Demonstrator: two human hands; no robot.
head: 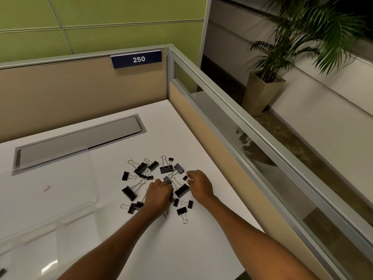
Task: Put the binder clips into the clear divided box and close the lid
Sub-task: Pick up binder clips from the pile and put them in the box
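Several black binder clips (129, 192) of mixed sizes lie scattered on the white desk (201, 249). My left hand (159, 193) is curled among them and pinches a small clip (167, 179) at its fingertips. My right hand (199, 183) pinches the wire handle of another small clip (185, 177) at the pile's right side. The clear box's open lid (60, 178) lies flat to the left. The box body (30, 249) shows at the lower left, mostly out of frame; its compartments are hard to make out.
A grey cable hatch (80, 138) is set in the desk behind the lid. Beige partition walls (80, 93) with a "250" sign close the back. A glass-topped partition (252, 158) runs along the right. A potted plant (262, 91) stands beyond it.
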